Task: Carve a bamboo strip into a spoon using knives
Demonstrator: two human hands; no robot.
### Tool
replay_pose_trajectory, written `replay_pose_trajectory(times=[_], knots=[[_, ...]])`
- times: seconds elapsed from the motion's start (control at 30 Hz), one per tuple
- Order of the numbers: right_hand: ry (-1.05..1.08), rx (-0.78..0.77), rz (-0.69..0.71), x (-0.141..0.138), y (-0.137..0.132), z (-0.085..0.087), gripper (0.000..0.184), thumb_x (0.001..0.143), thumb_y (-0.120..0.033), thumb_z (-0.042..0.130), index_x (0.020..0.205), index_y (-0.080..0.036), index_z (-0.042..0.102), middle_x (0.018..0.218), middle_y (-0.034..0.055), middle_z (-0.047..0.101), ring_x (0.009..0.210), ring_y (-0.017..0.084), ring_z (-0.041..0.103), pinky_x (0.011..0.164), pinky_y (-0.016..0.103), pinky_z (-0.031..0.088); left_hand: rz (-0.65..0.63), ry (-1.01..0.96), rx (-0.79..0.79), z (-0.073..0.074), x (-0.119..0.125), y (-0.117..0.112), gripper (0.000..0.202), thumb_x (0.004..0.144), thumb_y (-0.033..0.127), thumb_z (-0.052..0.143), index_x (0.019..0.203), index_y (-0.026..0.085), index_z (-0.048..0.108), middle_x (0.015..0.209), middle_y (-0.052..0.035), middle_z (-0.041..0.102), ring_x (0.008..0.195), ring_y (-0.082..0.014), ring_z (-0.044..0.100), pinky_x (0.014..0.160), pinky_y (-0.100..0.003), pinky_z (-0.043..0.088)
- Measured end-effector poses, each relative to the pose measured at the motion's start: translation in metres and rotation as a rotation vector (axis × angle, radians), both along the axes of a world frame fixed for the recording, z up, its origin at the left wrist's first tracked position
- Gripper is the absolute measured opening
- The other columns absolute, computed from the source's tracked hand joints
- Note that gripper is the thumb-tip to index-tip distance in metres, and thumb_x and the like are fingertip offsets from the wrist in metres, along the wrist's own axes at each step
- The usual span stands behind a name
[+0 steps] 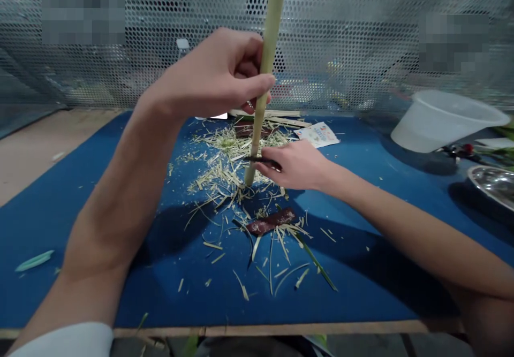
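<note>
My left hand (228, 70) is closed around the middle of a pale green bamboo-like stick (274, 20), which stands nearly upright with its top leaning slightly right. Low on the stick, my right hand (299, 164) grips a small dark knife (263, 160); its thin blade lies across the stick just above the lower end. Part of the knife's handle is hidden by my fingers. Thin pale shavings (214, 177) lie around and behind the stick's foot. Nearer to me, a dark reddish-brown strip (271, 222) lies among more shavings.
The blue mat (361, 207) covers most of the table. A white packet (319, 134) lies behind my right hand. At the right stand a translucent white tub (441, 119) and a metal bowl (496, 185). A perforated metal screen (361, 41) rises behind; a light green piece (35, 260) lies left.
</note>
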State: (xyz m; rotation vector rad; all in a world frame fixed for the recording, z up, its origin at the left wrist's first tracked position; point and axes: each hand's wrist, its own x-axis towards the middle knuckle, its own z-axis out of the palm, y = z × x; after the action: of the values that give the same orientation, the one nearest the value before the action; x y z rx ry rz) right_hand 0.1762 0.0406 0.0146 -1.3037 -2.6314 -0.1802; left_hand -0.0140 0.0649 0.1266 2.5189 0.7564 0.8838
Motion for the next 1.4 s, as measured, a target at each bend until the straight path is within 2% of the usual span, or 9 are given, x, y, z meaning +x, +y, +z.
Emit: replay_pose_trajectory(times=[0.23, 0.43, 0.53, 0.6, 0.7, 0.9, 1.03, 1.13, 1.4], knots=[[0.352, -0.028, -0.09, -0.001, 0.0, 0.008, 0.041, 0.087, -0.052, 0.048, 0.11, -0.019, 0.057, 0.07, 0.0008, 0.063, 0.056, 0.013, 0.048, 0.054, 0.028, 0.026, 0.023, -0.192, -0.016, 0.0, 0.007, -0.001, 0.022, 0.09, 0.019, 0.059, 0.101, 0.0, 0.065, 0.087, -0.0066, 0.07, 0.081, -0.0154, 0.073, 0.071, -0.03, 0.061], [-0.025, 0.159, -0.21, 0.025, 0.009, 0.026, 0.029, 0.087, -0.036, 0.043, 0.099, -0.019, 0.064, 0.073, 0.0057, 0.064, 0.057, 0.016, 0.047, 0.056, 0.031, 0.022, 0.216, -0.502, 0.112, 0.006, -0.01, 0.009, 0.035, 0.086, 0.022, 0.063, 0.114, 0.002, 0.054, 0.09, -0.0067, 0.065, 0.079, -0.0156, 0.071, 0.068, -0.031, 0.058], [-0.168, 0.181, -0.174, 0.034, 0.011, 0.028, 0.026, 0.087, -0.027, 0.042, 0.099, -0.02, 0.065, 0.09, 0.0078, 0.068, 0.061, 0.016, 0.05, 0.058, 0.032, 0.021, 0.405, -0.268, 0.351, 0.002, -0.016, 0.002, 0.034, 0.08, 0.026, 0.071, 0.108, 0.008, 0.062, 0.098, -0.0068, 0.067, 0.09, -0.0109, 0.065, 0.079, -0.022, 0.051], [-0.214, 0.205, -0.143, 0.034, 0.011, 0.026, 0.027, 0.088, -0.022, 0.041, 0.103, -0.02, 0.064, 0.097, 0.0086, 0.068, 0.064, 0.015, 0.051, 0.059, 0.033, 0.02, 0.454, 0.034, 0.253, -0.009, -0.014, -0.003, 0.026, 0.083, 0.034, 0.066, 0.096, 0.013, 0.069, 0.087, -0.0035, 0.068, 0.076, -0.0094, 0.06, 0.067, -0.021, 0.046], [-0.258, 0.247, -0.089, 0.029, 0.009, 0.023, 0.03, 0.09, -0.017, 0.036, 0.107, -0.018, 0.061, 0.101, 0.0091, 0.067, 0.066, 0.016, 0.051, 0.058, 0.034, 0.018, 0.244, 0.399, -0.152, -0.038, -0.008, -0.005, 0.037, 0.082, 0.044, 0.063, 0.107, 0.017, 0.068, 0.093, -0.0048, 0.07, 0.08, -0.0143, 0.062, 0.066, -0.022, 0.045], [-0.221, 0.371, 0.05, 0.032, 0.018, 0.013, 0.026, 0.089, -0.014, 0.038, 0.102, -0.018, 0.059, 0.096, 0.0076, 0.064, 0.074, 0.017, 0.051, 0.063, 0.033, 0.021, -0.062, 0.152, -1.009, -0.079, -0.006, -0.003, 0.024, 0.082, 0.038, 0.065, 0.095, 0.018, 0.067, 0.082, -0.0055, 0.062, 0.058, -0.0094, 0.052, 0.049, -0.021, 0.04], [-0.08, 0.453, 0.114, 0.041, 0.031, 0.002, 0.034, 0.085, -0.019, 0.045, 0.118, -0.018, 0.053, 0.101, 0.0088, 0.063, 0.084, 0.02, 0.052, 0.07, 0.033, 0.027, -0.001, -0.093, -1.111, -0.091, -0.007, -0.01, 0.019, 0.088, 0.037, 0.06, 0.091, 0.019, 0.061, 0.07, 0.0012, 0.048, 0.048, -0.0038, 0.036, 0.041, -0.016, 0.025], [0.143, 0.458, -0.009, 0.041, 0.032, -0.006, 0.037, 0.085, -0.029, 0.047, 0.119, -0.016, 0.048, 0.105, 0.0114, 0.061, 0.086, 0.022, 0.052, 0.07, 0.033, 0.032, 0.058, -0.272, -1.146, -0.103, -0.001, -0.015, 0.014, 0.089, 0.033, 0.059, 0.095, 0.021, 0.055, 0.07, 0.0039, 0.045, 0.045, -0.0019, 0.032, 0.039, -0.014, 0.023], [0.408, 0.189, -0.014, 0.012, 0.014, -0.041, 0.035, 0.089, -0.039, 0.04, 0.118, -0.018, 0.04, 0.11, 0.0127, 0.05, 0.08, 0.021, 0.049, 0.058, 0.032, 0.037, 0.173, -0.613, -1.204, -0.121, 0.017, -0.022, 0.011, 0.08, 0.013, 0.053, 0.085, 0.02, 0.046, 0.068, 0.0047, 0.045, 0.04, -0.0014, 0.03, 0.033, -0.015, 0.017]])
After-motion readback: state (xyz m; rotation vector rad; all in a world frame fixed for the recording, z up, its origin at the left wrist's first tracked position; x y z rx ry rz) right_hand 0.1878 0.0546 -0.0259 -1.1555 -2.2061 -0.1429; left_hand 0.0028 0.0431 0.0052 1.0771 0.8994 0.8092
